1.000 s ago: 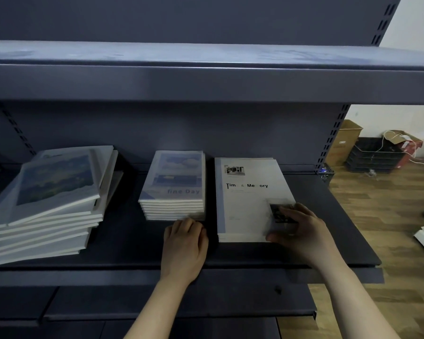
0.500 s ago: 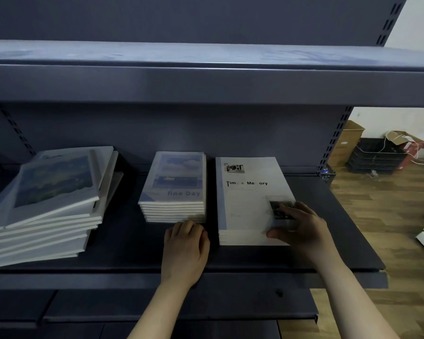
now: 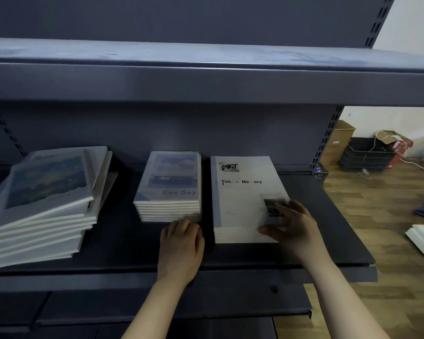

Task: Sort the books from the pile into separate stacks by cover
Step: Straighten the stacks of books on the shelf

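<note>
- Little has shifted in the last second: both hands stay at the same two stacks, and the right hand [image 3: 296,228] has its thumb slightly further left.
- The right hand has its fingers spread on the cover of the Time & Memory stack [image 3: 240,199], thumb against its front edge.
- The left hand [image 3: 181,248] has bent fingers against the front of the fine Day stack [image 3: 171,182]; whether they grip or merely press I cannot tell.
- The untidy pile [image 3: 44,192] lies at the left of the same shelf [image 3: 230,255].
</note>
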Demonstrator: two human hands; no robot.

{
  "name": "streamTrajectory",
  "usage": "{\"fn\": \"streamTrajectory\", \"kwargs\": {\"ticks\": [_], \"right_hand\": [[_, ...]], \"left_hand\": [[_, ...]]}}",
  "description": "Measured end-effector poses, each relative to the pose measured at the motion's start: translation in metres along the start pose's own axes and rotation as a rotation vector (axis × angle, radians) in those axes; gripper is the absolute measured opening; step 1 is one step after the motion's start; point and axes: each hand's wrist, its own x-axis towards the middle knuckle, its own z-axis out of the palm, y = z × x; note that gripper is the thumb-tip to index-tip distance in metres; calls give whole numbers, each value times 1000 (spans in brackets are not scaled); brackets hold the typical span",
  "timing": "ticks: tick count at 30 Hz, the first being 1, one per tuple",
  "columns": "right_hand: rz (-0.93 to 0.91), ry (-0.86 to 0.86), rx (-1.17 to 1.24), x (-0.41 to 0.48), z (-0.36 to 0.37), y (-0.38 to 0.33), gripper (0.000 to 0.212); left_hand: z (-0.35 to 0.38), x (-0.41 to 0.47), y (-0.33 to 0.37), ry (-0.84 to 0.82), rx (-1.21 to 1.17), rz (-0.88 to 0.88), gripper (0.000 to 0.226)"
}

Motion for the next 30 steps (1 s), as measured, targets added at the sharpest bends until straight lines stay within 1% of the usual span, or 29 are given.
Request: {"fn": "streamTrajectory", "kwargs": {"ticks": [3,5,7,10,13,16,18,21,23,25,27,28,30], "right_hand": [[-118,121,-76,-4,5,-10,51],[-160,163,-65,-9,10,-17,42],[-179,147,-28,-15,13,-28,39],[-287,120,94,-23,17,-49,30],[-352,79,178,-32,28,-75,27],[-408,13,211,-41,46,-96,25],[-463,-23,201,-45,58,-107,24],[-505,-80,174,-50,74,-121,24],[-511,-110,168,-53,84,-127,24],[-498,-121,142,-54,96,-130,24],[-469,-126,109,-54,107,-130,25],[-451,-127,93,-54,112,-130,25],[-420,-131,55,-54,120,-130,26]], "left_hand": [[-2,1,0,-7,-40,9,36],[-7,2,-1,12,-83,13,34],[-18,3,-3,46,-132,22,31],[-41,6,-13,146,-158,55,25],[-67,13,-32,228,-90,65,26],[-92,19,-56,244,-14,9,31],[-108,20,-74,286,45,-54,30],[-129,19,-107,393,136,-174,18],[-143,18,-129,393,196,-299,18],[-154,19,-149,299,234,-478,30],[-163,23,-165,155,262,-665,48],[-167,25,-171,100,270,-728,59],[-172,29,-181,29,261,-772,79]]}}
